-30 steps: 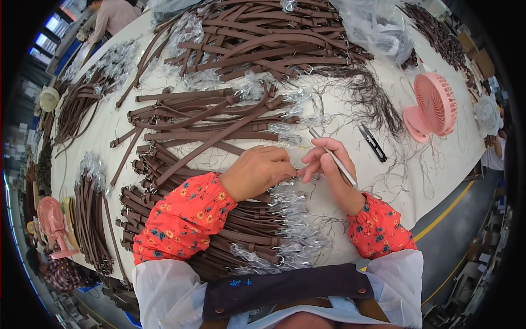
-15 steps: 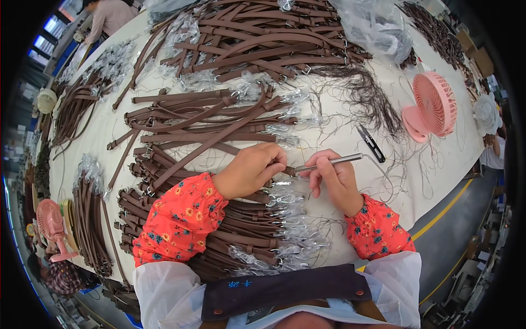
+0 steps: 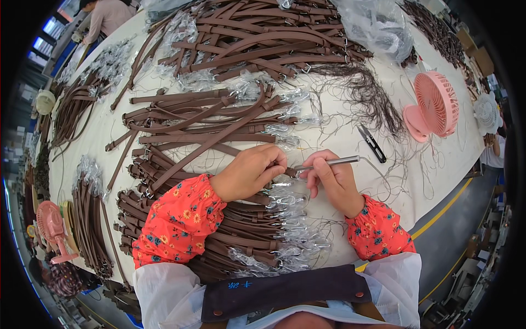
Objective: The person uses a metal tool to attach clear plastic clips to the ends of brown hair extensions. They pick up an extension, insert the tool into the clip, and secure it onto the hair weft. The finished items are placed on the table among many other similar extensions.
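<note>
Shiny metal tool (image 3: 342,160), matt leather-like straps (image 3: 244,138), glossy plastic wrapping (image 3: 296,247)

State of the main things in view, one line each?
Left hand: closed, pinching brown strap end
Right hand: closed on silver pen-like tool
Silver pen-like tool: tip at brown strap end, contact unclear
Thread snips: lying unheld
Right pink fan: upright, spinning unclear
Dark threads: loose, tangled
Clear plastic bag: crumpled

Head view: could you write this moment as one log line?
left hand: pinching brown strap | right hand: holding silver rod, tip near strap | contact: unclear | black snips: lying on white table
</note>
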The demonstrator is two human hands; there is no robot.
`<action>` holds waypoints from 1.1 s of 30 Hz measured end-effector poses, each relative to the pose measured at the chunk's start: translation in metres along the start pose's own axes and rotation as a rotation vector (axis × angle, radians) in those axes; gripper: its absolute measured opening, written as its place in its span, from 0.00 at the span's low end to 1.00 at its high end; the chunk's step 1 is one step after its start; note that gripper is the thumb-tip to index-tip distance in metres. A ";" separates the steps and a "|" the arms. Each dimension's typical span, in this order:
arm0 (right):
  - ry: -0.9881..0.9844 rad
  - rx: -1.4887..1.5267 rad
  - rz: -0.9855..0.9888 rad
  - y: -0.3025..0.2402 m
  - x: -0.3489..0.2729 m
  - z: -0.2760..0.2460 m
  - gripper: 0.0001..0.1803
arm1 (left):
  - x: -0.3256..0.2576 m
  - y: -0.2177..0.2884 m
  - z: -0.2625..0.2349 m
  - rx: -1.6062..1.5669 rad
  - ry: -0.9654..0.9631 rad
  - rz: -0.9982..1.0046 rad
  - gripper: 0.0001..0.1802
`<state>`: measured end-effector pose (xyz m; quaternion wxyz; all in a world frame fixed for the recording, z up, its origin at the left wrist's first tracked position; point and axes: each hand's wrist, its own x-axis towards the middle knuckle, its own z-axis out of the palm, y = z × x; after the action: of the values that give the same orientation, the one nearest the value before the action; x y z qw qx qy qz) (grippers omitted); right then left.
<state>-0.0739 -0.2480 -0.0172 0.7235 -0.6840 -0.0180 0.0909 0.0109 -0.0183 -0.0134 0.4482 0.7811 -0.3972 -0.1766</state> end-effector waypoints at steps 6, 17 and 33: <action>-0.029 -0.014 0.050 -0.005 0.000 -0.001 0.20 | 0.000 0.000 -0.001 -0.011 -0.010 0.009 0.05; -0.002 0.004 0.022 -0.003 0.000 -0.002 0.20 | -0.004 0.006 -0.010 -0.009 -0.073 -0.039 0.12; -0.034 0.039 0.032 -0.002 0.000 -0.001 0.19 | -0.003 0.002 -0.002 0.100 0.038 0.039 0.07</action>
<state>-0.0737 -0.2486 -0.0156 0.7347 -0.6685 -0.0176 0.1142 0.0094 -0.0156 -0.0111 0.4193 0.7978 -0.4123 -0.1329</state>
